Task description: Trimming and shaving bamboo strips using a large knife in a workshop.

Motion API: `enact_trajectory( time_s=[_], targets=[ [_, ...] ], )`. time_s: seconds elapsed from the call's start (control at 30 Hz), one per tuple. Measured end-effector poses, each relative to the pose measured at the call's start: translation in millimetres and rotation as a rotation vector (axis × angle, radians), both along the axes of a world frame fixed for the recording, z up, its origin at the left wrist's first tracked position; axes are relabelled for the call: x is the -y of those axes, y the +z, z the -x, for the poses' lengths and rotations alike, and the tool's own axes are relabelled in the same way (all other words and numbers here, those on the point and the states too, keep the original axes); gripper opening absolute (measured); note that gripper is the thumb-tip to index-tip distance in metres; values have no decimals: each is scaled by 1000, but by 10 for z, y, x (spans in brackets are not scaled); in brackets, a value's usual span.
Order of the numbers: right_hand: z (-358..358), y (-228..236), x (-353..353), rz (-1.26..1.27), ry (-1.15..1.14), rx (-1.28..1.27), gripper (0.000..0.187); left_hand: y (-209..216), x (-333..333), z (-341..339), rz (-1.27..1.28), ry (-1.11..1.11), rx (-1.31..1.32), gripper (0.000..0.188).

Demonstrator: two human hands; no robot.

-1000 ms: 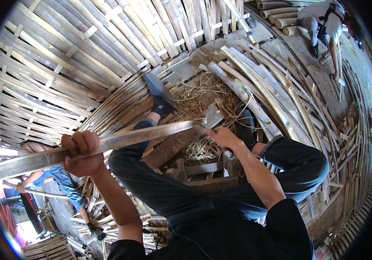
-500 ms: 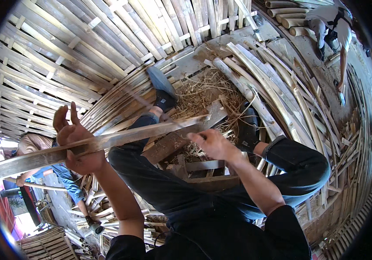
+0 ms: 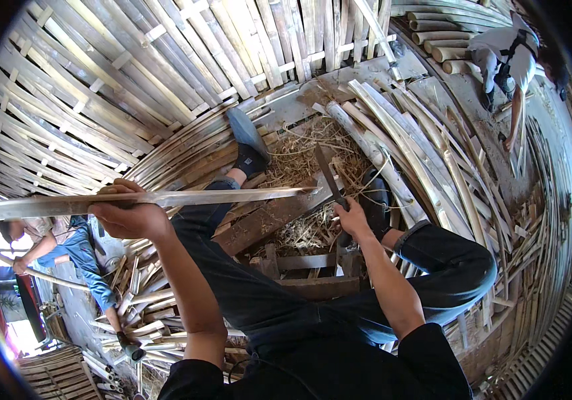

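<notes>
My left hand point(image 3: 131, 212) is closed round a long split bamboo strip point(image 3: 226, 196), which runs from the far left to the middle. Its tip lies at the upper end of a slanting brown wooden block point(image 3: 259, 225) between my legs. The strip is turned nearly edge-on. My right hand point(image 3: 352, 217) grips a knife point(image 3: 328, 173) by its handle. The dark blade points up and slightly left, just right of the strip's tip and apart from it.
Shavings point(image 3: 319, 143) lie heaped past the block, between my feet. Split bamboo poles point(image 3: 419, 143) are piled at right. A slatted bamboo wall point(image 3: 119, 80) rises at the left. One person point(image 3: 66, 243) bends over a strip at left; another person point(image 3: 509, 57) stoops at far right.
My left hand has closed round the strip, which has rolled nearly edge-on and risen at its left part. My right hand has moved right; the knife, blurred before, now shows sharply, pointing up.
</notes>
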State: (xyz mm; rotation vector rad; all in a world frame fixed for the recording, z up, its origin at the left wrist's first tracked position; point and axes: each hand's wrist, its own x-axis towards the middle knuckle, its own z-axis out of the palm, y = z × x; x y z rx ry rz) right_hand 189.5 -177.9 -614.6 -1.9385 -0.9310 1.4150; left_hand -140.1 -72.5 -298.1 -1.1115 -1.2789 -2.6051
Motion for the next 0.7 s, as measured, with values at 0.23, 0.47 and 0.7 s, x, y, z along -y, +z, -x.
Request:
enact_trajectory(
  time_s=[0.23,0.47,0.7],
  targets=[
    [277,5,66,453,-482,-772,31,-128,1,290,446,467,-137,78],
    [1092,1630,41,478,-138,-1045,43,-122,15,269,368,563,-256,74],
    [1305,2207,87,295,-14,-960,45,-181,72,292,324,480,-96,76]
  ],
)
